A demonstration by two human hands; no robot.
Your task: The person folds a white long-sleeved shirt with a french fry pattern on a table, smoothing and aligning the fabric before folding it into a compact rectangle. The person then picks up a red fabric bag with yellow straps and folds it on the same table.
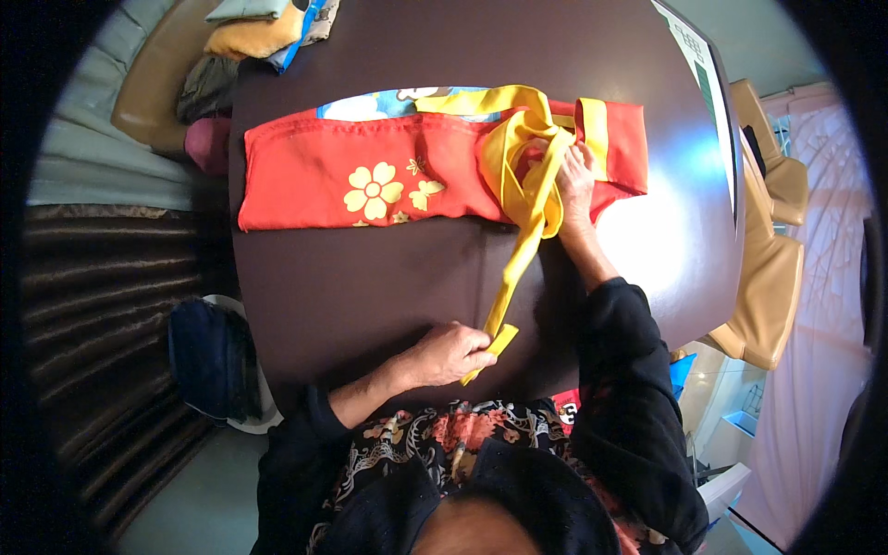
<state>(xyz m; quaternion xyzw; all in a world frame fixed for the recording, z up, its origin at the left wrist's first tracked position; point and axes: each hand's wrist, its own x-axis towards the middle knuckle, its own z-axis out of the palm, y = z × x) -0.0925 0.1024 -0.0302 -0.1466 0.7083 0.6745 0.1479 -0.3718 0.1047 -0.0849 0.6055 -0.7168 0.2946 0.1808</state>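
Observation:
A folded red cloth garment (298,173), possibly an apron, lies lengthwise across the table and bears yellow flower and butterfly prints. Part of a blue patterned panel (374,105) shows along its far edge. Long yellow fabric straps (513,159) lie looped in a loose bundle on its right half. My right hand (576,191) grips the bundle, some fingers hidden beneath the straps. Near the table's front edge, my left hand (444,354) pinches the end of one yellow strap, which stretches down from the bundle toward me.
The dark brown table (388,277) carries a stack of folded cloths (253,35) at its far left. A white printed board or sheet (701,76) runs along the right edge. Tan chairs (770,298) stand to the right, and a dark blue cushioned seat (208,361) is at left.

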